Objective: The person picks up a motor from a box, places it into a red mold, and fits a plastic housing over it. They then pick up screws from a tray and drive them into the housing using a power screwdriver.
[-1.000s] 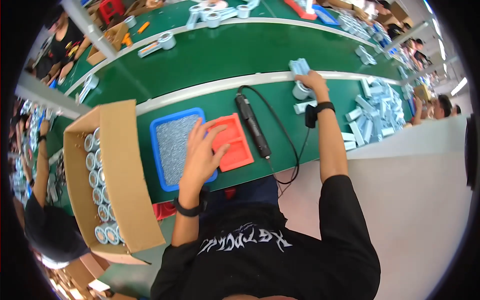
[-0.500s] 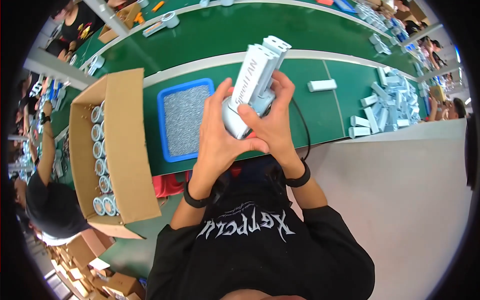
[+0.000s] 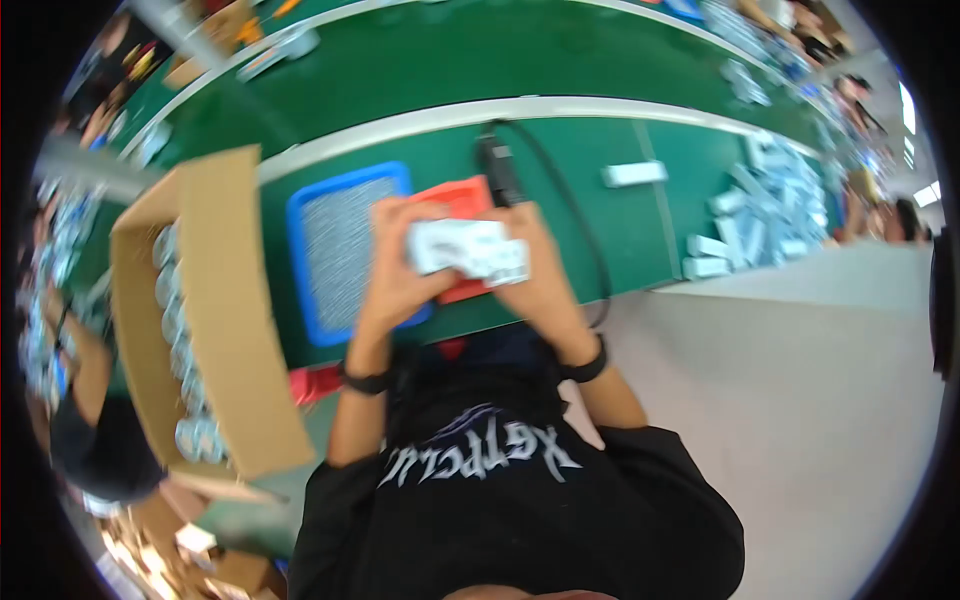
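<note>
nearest, the left hand and the right hand both grip a pale blue, blocky, plastic-looking piece, the left closed on one end, the right at the other. it is held up to the right of the shallow blue rectangular plastic tray, partly hiding a red divided plastic tray. work on this piece looks under way, neither set down nor boxed; blur keeps one from telling whether it is fastened.

silver-grey small bits cover most of the blue tray's floor. left of that tray, a tall open brown cardboard box has round pale blue parts lined up inside. right of the tray, a slim black power screwdriver lies out of both grips, its near end hidden.

well to the tray's right, one loose pale blue bar and a heap of similar pale blue bars appear unworked. beyond the tray, past a white rail, another pale blue piece lies on a green surface.
</note>
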Demonstrator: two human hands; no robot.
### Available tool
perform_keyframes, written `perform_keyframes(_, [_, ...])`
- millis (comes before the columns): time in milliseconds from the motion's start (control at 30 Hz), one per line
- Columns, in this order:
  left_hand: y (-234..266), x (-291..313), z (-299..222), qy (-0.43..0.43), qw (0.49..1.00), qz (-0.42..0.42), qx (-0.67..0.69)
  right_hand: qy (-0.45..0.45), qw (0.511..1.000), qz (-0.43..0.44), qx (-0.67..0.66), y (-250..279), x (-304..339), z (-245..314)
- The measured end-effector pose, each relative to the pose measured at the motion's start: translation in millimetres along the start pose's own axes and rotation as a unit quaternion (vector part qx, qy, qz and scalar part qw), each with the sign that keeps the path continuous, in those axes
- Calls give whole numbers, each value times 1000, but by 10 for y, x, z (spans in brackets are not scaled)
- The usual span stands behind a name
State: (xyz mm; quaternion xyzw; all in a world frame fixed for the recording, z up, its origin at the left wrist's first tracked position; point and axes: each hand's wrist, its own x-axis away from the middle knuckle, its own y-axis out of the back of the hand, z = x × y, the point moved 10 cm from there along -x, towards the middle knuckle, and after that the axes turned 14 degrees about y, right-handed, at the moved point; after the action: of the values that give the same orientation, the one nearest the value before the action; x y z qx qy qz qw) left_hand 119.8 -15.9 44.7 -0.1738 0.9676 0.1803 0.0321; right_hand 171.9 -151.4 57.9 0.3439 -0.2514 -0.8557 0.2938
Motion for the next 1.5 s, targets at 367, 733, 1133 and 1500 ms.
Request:
perform_keyframes(367, [-233, -344, 111, 39, 979, 195, -53, 14, 992, 123, 25, -193, 48, 95])
perform_keyframes(733, [-172, -351, 173, 73, 983, 50, -160, 45, 982, 141, 114, -270, 57, 122])
perform_keyframes(1133, [-90, -381, 80, 60, 994, 88, -36, -56, 988, 143, 15, -333, 154, -88])
perform_keyframes(1500, [-249, -415, -53, 15, 981, 124, -147, 29, 986, 155, 60, -301, 123, -17])
